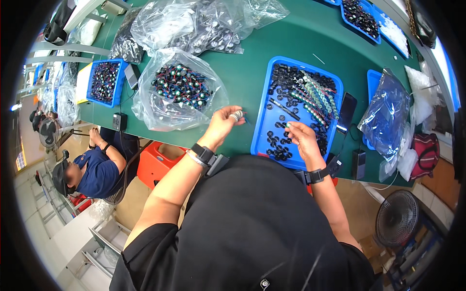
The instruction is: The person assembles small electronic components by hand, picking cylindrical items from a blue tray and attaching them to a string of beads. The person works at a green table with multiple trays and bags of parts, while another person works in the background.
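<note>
Head view: strips (318,93) lie just ahead of the right hand (303,139), the nearer one, in the blue tray (262,138).
Their long axis slants from far left to near right, across black caps (280,148); the right thumb and fingertips are pinched on a small green piece (288,125), wrist by the near rim, forearm angled in from the lower right. Outside the tray's left edge, the left hand (223,125) hangs with fingers closed on a silvery piece (237,115) (too small to make out fully).

At your eleven o'clock, you hold a ribbed silvery piece (236,116); at one, you pinch a tiny pale piece (288,124).
</note>
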The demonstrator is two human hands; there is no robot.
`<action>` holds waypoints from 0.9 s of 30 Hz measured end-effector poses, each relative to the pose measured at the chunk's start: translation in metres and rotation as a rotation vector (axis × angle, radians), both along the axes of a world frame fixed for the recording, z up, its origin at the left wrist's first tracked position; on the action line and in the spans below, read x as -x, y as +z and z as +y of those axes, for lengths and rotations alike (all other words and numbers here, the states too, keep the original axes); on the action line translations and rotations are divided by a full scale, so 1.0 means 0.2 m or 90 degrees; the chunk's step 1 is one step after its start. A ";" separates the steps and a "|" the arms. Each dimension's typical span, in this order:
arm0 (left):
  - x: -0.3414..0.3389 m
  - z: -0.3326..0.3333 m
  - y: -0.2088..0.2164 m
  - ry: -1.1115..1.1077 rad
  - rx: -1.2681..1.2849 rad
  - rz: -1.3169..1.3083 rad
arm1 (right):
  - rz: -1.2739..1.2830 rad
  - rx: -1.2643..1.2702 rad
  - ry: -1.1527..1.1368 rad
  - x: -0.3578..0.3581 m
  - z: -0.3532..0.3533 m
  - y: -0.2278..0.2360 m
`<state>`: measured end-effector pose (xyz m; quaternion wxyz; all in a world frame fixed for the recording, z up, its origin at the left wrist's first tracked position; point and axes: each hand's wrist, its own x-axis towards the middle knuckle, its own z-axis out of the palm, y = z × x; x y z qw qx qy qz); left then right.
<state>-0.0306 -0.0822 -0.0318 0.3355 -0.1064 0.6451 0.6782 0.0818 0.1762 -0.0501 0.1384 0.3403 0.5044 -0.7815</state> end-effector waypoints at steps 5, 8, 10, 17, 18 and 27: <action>0.18 -0.18 0.14 0.112 0.108 0.321 | 0.011 -0.008 -0.067 0.02 0.02 0.02; 0.40 -0.40 0.15 0.292 0.211 0.438 | 0.016 0.008 -0.069 0.00 0.04 0.04; 0.52 -0.55 0.12 0.170 0.548 0.533 | 0.021 0.019 -0.077 -0.02 0.06 0.04; 0.25 0.10 0.23 -0.227 0.546 0.895 | 0.014 0.041 -0.099 -0.12 0.11 0.03; 0.14 0.21 0.16 -0.323 0.438 0.786 | 0.015 0.047 -0.091 -0.13 0.10 0.04; -0.15 0.55 -0.30 -0.593 0.461 0.642 | 0.021 0.025 -0.072 -0.20 0.08 0.06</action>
